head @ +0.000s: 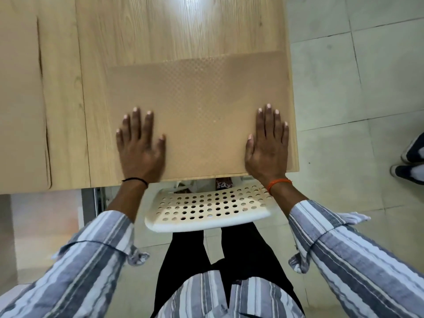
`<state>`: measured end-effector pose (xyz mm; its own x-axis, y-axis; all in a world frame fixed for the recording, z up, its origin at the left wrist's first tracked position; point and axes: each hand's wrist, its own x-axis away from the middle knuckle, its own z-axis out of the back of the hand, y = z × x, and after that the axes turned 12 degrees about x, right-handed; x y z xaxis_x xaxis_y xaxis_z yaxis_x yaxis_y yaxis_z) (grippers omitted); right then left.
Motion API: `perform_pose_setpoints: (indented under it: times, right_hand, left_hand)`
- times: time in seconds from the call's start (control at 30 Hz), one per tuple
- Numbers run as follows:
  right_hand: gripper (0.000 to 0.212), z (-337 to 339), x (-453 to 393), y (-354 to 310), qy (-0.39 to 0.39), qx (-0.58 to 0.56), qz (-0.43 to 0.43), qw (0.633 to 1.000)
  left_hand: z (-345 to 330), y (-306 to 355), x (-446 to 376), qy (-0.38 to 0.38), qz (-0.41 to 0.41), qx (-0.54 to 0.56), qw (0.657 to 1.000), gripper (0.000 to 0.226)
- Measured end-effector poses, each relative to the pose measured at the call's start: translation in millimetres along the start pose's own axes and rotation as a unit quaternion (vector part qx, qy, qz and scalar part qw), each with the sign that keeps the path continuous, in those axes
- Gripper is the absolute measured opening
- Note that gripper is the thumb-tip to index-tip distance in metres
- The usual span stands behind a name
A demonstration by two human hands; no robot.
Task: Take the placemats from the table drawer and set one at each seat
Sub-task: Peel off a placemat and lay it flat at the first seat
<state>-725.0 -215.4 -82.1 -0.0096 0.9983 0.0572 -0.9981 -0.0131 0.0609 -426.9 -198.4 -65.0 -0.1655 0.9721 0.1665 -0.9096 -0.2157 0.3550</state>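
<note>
Head view looks straight down on the wooden surface (128, 31), where a tan placemat (202, 106) lies flat with its long axis running left to right, its near edge along the surface's edge above a perforated chair (206, 212). Both hands press on it with fingers straight and spread — neither grip is curled round anything. The left hand (140, 145) sits at the mat's left edge, the right hand (268, 148) at its right end, so both are equally near — any squaring-up would likely be a two-handed slide.
</note>
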Motion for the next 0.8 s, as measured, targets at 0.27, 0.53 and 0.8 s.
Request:
perform_pose_setpoints:
  times: [0.27,0.53,0.8]
  right_hand:
    - [0.065,2,1,0,-0.002,0.001,0.001,1.000]
    - [0.067,5,-2,-2,0.007,0.004,-0.006,1.000]
    - [0.065,15,-13,-14,0.020,0.021,-0.031,0.999]
  left_hand:
    - [10,-26,-5,0.010,-0.006,0.015,1.000,0.060]
    - [25,-32,-29,0.033,-0.013,-0.016,0.999,0.053]
    - [1,71,-83,-0.017,-0.117,0.040,0.992,0.061]
